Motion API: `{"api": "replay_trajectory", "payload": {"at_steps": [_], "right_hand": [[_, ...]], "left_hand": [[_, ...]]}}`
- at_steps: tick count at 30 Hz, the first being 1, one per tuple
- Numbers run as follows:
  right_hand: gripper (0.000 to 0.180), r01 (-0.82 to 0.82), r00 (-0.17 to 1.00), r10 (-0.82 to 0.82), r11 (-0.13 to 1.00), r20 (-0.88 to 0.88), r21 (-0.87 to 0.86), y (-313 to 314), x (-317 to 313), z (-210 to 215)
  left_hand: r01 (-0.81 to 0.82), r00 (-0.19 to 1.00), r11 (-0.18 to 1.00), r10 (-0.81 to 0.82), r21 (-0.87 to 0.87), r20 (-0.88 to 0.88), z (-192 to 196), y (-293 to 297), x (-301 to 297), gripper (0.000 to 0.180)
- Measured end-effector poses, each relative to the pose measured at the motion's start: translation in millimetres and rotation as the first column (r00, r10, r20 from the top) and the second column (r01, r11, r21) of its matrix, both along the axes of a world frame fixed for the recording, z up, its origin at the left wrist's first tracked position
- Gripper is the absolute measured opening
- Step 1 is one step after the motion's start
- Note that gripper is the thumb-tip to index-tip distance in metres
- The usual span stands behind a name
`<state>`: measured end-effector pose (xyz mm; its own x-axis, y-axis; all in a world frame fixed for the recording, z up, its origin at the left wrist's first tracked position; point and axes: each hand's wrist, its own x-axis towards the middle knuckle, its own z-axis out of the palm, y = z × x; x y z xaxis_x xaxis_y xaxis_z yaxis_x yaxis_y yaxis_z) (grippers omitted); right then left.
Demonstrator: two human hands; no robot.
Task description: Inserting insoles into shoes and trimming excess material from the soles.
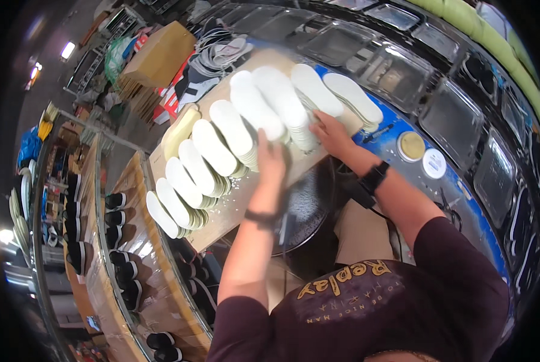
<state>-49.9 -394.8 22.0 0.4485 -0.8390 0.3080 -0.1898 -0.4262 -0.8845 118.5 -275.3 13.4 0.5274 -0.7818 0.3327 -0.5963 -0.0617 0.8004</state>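
Note:
White shoe insoles stand in several slanting stacks along a tan board in front of me. My left hand (271, 160) reaches to the near end of a white insole (255, 102) and its fingers close on that end; motion blurs part of the hand. Beside it rises a tall insole stack (280, 96). My right hand (334, 136) is at the right side of this stack's near end, its fingertips against the edge and thumb apart. More insole stacks (335, 96) lie to the right, others (192, 168) to the left. A dark band circles each wrist.
The tan board (227, 220) rests on a blue table (390, 145) with a marker (378, 133) and two round lids (411, 146). Racks of black shoes (125, 274) stand left. Metal trays (454, 114) line the right. A cardboard box (158, 54) and coiled cable (218, 51) lie beyond.

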Motion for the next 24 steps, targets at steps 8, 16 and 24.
{"api": "replay_trajectory", "payload": {"at_steps": [8,16,24], "right_hand": [[0.049,-0.143,0.788,0.025,0.979,-0.616,-0.143,56.0,-256.9,-73.0],[0.058,-0.261,0.569,-0.085,0.925,-0.818,-0.277,66.5,-281.7,-105.4],[0.058,-0.206,0.488,-0.004,0.971,-0.873,-0.12,59.0,-272.3,-103.0]], "left_hand": [[0.181,0.91,0.643,-0.395,0.744,0.121,-64.7,168.8,-67.7,0.088],[0.394,0.479,0.463,-0.841,0.794,0.252,-101.5,191.4,-39.8,0.038],[0.486,0.599,0.372,-0.8,0.791,0.008,-158.1,136.7,23.9,0.043]]}}
